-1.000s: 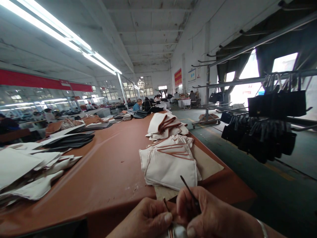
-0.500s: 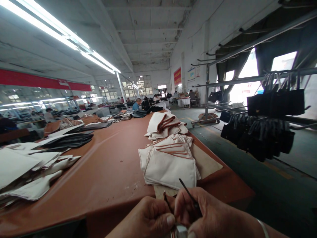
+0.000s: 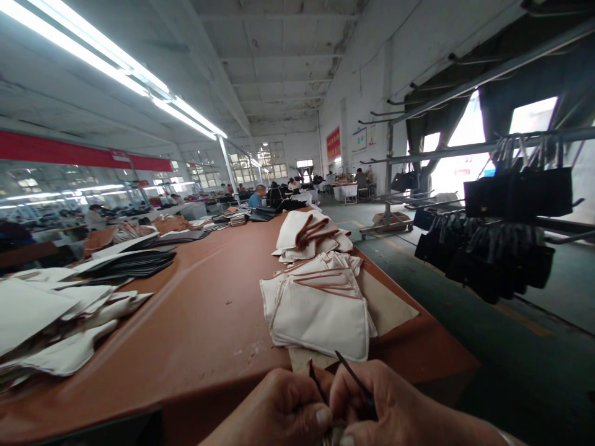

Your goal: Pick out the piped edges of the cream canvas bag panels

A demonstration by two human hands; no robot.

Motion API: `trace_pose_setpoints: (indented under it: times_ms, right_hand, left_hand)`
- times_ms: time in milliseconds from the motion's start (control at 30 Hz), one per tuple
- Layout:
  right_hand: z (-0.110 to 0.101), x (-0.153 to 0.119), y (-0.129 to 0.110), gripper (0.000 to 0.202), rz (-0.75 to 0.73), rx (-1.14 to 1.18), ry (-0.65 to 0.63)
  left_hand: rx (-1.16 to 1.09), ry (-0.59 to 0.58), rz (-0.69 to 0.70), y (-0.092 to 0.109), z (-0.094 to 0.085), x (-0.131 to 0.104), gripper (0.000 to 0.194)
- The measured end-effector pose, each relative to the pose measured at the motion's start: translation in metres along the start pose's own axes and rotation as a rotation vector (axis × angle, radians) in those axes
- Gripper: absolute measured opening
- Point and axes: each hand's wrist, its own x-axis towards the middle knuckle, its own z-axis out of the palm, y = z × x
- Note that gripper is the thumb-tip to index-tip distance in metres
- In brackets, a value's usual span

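Left hand (image 3: 292,402): pinching a small pale piece (image 3: 337,430), low between both thumbs.
Right hand (image 3: 383,396): gripping a thin dark tool (image 3: 351,370), whose tip is dipping lower.
Pale piece: disappearing as thumbs are drawing closer, apparently for finer work.

Pale stack (image 3: 320,319) ahead, open tabletop (image 3: 199,310) leftward

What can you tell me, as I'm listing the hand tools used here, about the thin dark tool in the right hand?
The thin dark tool is slender, nearly straight and almost black; its material cannot be told. The fingers of the right hand grip it, hiding its lower part. The bare end slants up and to the left in the view, its narrow tip pointing away from the person, in line with the near edge of the pale stack.
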Motion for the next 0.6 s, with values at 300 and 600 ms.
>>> trace_pose_setpoints:
  times_ms: [300, 600]
  right_hand:
    - [0.002, 0.002, 0.021, 0.024, -0.234, -0.036, 0.040]
    - [-0.001, 0.002, 0.033, 0.026, -0.372, -0.010, -0.047]
  left_hand:
    - [0.036, 0.043, 0.099, 0.022, 0.007, -0.002, 0.052]
    - [0.192, 0.117, -0.134, 0.016, 0.002, -0.011, 0.017]
